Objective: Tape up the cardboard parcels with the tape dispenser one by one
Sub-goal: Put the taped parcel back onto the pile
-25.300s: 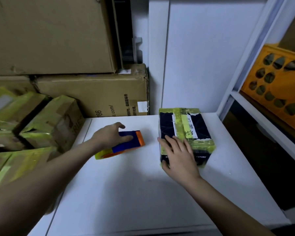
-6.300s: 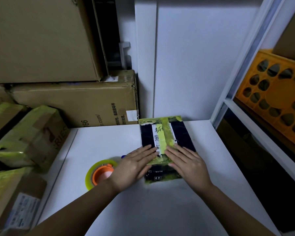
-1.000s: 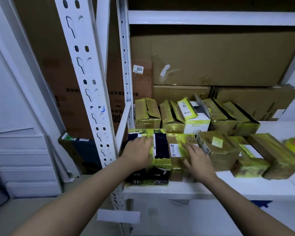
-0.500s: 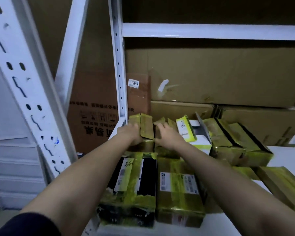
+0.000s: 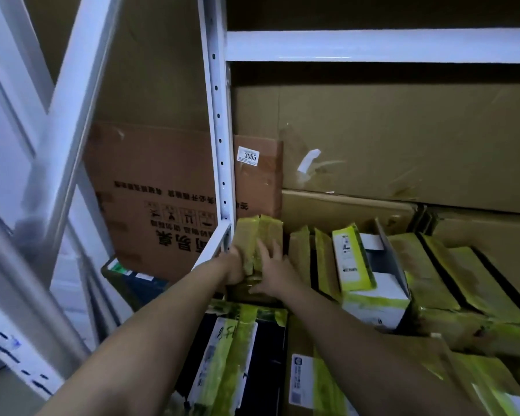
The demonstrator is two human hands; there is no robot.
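Note:
A small cardboard parcel (image 5: 260,235) wrapped in yellow tape stands at the back left of the shelf, against the white upright. My left hand (image 5: 234,267) grips its left side and my right hand (image 5: 272,273) lies on its front right, fingers spread. Just in front lies the dark parcel (image 5: 246,355) with yellow tape and a white label. The tape dispenser is out of view.
Several more yellow-taped parcels (image 5: 451,283) crowd the shelf to the right, one of them white (image 5: 373,283). Big brown cartons (image 5: 403,145) fill the back. The white rack upright (image 5: 218,130) stands left of my hands, a printed carton (image 5: 150,199) behind it.
Both hands have closed in on the back-left parcel, the right hand shifting left from the neighbouring one. The view has moved closer and a little lower.

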